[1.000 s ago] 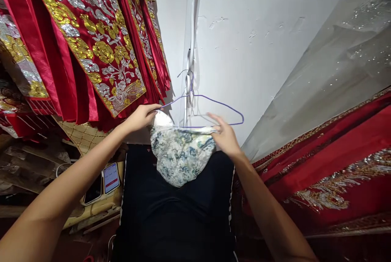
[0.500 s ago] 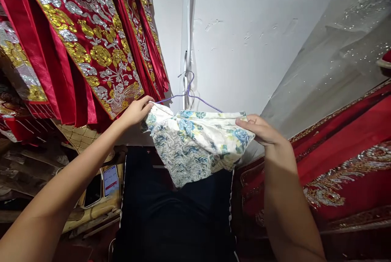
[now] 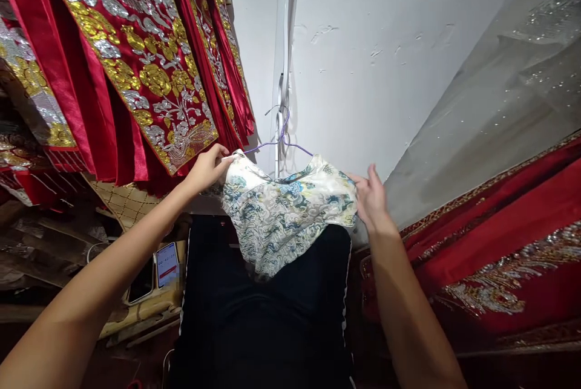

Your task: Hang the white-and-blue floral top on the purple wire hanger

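Note:
A white satin garment with blue and green floral print [image 3: 284, 213] hangs over a purple wire hanger [image 3: 282, 138], which is hooked on a white pipe by the wall. My left hand [image 3: 206, 168] pinches the garment's left shoulder at the hanger's left end. At the right shoulder, my right hand [image 3: 372, 198] touches the cloth's edge with its fingers partly spread. Both forearms reach up from below.
Red robes with gold and silver embroidery [image 3: 136, 62] hang at the upper left. More red embroidered cloth under clear plastic [image 3: 499, 244] fills the right. A phone with a lit screen [image 3: 167, 263] lies at the lower left. My dark clothing [image 3: 263, 316] fills the bottom centre.
The garment has been spread from a bunched bundle over the hanger's right arm. My right hand moved out to the right, then drew back in and loosened its fingers. My left hand stayed.

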Motion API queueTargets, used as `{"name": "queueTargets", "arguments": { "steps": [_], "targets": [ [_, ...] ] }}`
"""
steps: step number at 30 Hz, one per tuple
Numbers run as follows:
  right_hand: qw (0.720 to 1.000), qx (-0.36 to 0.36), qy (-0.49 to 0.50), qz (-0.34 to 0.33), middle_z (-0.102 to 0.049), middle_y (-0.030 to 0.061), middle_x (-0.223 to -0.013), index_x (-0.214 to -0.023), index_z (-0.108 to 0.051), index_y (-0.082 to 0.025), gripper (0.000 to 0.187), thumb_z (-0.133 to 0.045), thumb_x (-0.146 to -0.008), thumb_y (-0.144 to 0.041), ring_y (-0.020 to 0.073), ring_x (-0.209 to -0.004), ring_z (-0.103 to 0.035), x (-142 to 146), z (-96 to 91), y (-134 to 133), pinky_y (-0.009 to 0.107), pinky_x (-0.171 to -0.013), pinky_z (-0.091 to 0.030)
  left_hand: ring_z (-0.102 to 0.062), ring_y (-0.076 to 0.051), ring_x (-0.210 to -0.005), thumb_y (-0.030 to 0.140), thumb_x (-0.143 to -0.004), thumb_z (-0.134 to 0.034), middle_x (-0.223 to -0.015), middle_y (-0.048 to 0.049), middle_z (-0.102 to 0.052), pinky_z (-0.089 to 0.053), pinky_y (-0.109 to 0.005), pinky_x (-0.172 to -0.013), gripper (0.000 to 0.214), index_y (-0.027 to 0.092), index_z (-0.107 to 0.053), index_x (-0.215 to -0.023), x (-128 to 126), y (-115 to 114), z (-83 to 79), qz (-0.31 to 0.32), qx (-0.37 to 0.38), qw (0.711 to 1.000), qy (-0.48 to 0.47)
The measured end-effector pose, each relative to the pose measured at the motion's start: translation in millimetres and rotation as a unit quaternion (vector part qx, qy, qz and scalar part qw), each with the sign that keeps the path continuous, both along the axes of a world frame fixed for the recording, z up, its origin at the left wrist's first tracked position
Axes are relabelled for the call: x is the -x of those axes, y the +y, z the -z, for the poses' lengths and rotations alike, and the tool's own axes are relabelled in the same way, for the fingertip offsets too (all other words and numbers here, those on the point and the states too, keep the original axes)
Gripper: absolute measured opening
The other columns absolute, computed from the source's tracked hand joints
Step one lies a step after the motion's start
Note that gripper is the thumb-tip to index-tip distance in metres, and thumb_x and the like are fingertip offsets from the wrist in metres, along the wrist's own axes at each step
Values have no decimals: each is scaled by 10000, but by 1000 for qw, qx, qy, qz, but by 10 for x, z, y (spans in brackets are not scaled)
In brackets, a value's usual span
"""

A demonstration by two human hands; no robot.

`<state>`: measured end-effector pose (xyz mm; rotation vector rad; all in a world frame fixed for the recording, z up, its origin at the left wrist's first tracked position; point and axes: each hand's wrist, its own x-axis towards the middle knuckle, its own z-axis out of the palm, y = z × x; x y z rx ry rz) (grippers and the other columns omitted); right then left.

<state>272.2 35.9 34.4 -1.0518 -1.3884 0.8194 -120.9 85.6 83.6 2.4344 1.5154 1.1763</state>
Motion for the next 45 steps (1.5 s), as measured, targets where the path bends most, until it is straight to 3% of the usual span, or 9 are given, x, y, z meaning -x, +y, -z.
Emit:
{"name": "queueTargets", "arguments": {
  "steps": [4,12,17,20,25,30,33,38,45],
  "targets": [
    [997,35,34,-55,-754,69,-844,-1003,-727,-191,496,-783,-707,-586,250,-732,-711,8,-221,-47,334,-609,-557,-633,-205,-882,367,-952,-483,-949,-73,-692,-485,-326,-836,250,168,-631,-985,-76,33,-57,14,-82,996,-29],
    [990,-7,126,61,-752,97,-896,-913,-733,-213,285,-801,-722,-414,266,-752,-717,-48,-538,-476,363,-611,-572,-564,-248,-1158,287,-963,-501,-1185,-86,-632,-455,-450,-1030,194,223,-641,-1081,-430,-332,-423,36,-179,979,-87],
    [993,1,107,49,-734,87,-893,-997,-677,-261,260,-734,-801,-422,246,-688,-703,171,-511,-887,343,-537,-545,-668,-205,-928,412,-974,-482,-1018,-93,-711,-541,-386,-853,308,167,-633,-1086,-697,-655,-496,196,54,957,-206],
    [995,33,-43,-85,-722,68,-948,-1121,-646,-285,296,-668,-869,-439,239,-729,-695,516,-530,-1151,349,-583,-555,-689,-230,-987,432,-983,-447,-1090,-145,-714,-557,-426,-868,339,161,-601,-1117,-858,-826,-520,267,253,881,-298],
    [919,11,-195,-341,-677,70,-1143,-1259,-609,-280,400,-640,-900,-453,255,-1028,-656,813,-494,-1161,378,-876,-551,-625,-151,-663,306,-901,-592,-733,-37,-610,-564,-330,-664,172,196,-589,-1032,-717,-1160,-454,240,419,774,-410],
    [976,-59,-149,-149,-517,84,-1429,-1352,-536,-293,462,-568,-939,-498,274,-1315,-499,777,-245,-525,412,-1073,-428,-206,-74,-405,444,-895,-613,-528,80,-251,-235,-213,-361,272,251,-631,-1086,-191,-1427,-503,195,464,828,-247],
    [974,-93,-178,-102,-489,72,-1466,-1376,-538,-299,527,-605,-906,-529,288,-1338,-466,781,-129,-193,403,-1078,-410,-256,-94,-420,509,-916,-563,-533,47,-328,-185,-233,-381,308,265,-682,-1063,35,-1416,-671,161,384,903,-107],
    [976,-21,-130,-175,-678,44,-786,-799,-697,-185,466,-574,-885,-626,222,-769,-640,739,-174,-19,317,-692,-513,-536,-156,-601,466,-922,-572,-703,-16,-602,-431,-280,-562,263,225,-676,-945,148,-1038,-746,64,99,993,-32],
    [996,-46,80,-18,-694,56,-704,-734,-681,-218,424,-762,-687,-631,256,-707,-671,531,-653,360,364,-626,-547,-568,-290,-1106,353,-917,-572,-1120,-114,-631,-442,-449,-986,246,213,-645,-1105,-47,-527,-278,-49,-236,970,32]
  ]
}}
